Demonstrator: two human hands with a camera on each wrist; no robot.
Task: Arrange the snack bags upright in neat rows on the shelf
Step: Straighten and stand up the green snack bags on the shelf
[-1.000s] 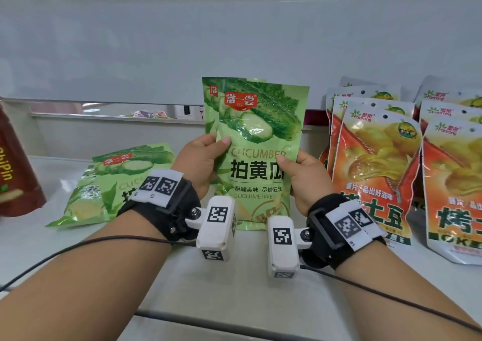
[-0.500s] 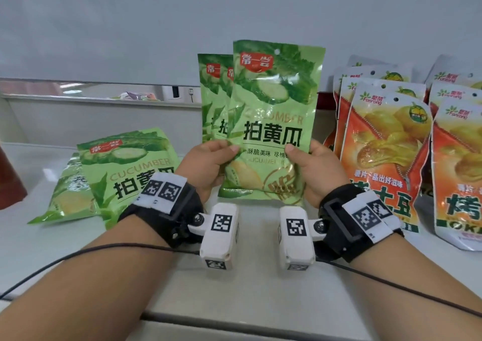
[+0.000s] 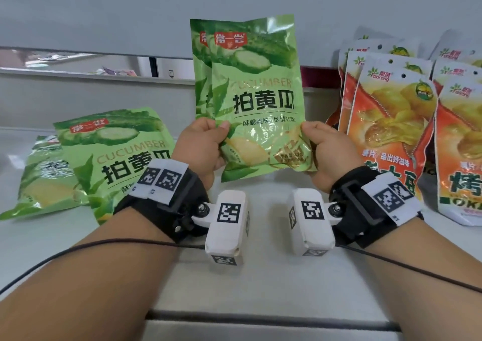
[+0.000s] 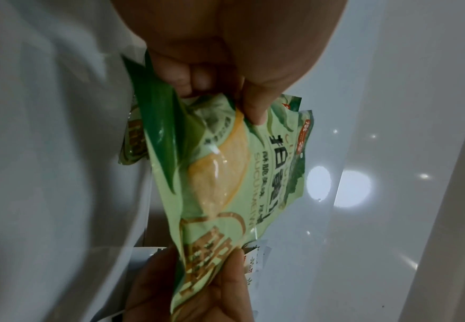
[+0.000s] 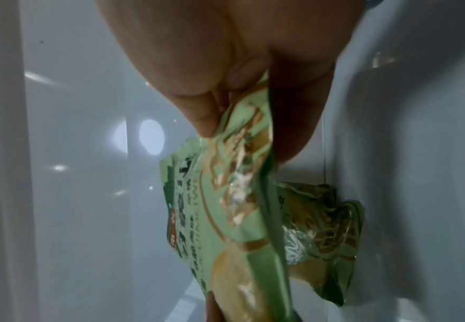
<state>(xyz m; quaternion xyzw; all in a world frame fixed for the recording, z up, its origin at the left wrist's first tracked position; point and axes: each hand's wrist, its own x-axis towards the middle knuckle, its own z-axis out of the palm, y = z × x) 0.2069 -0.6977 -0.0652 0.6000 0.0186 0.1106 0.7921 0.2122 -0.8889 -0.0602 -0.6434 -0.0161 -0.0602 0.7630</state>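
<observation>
Head view downward; wrist views close

At frame center, a cucumber snack bag [image 3: 258, 98] stands upright directly in front of a second bag [image 3: 202, 67], pinched low by the left hand [image 3: 202, 149] and right hand [image 3: 322, 155]. Two bags lie flat [image 3: 114, 158] at left (overlapping); upright potato chip bags [image 3: 391, 121] fill the right, on the shelf [image 3: 260, 275].
</observation>
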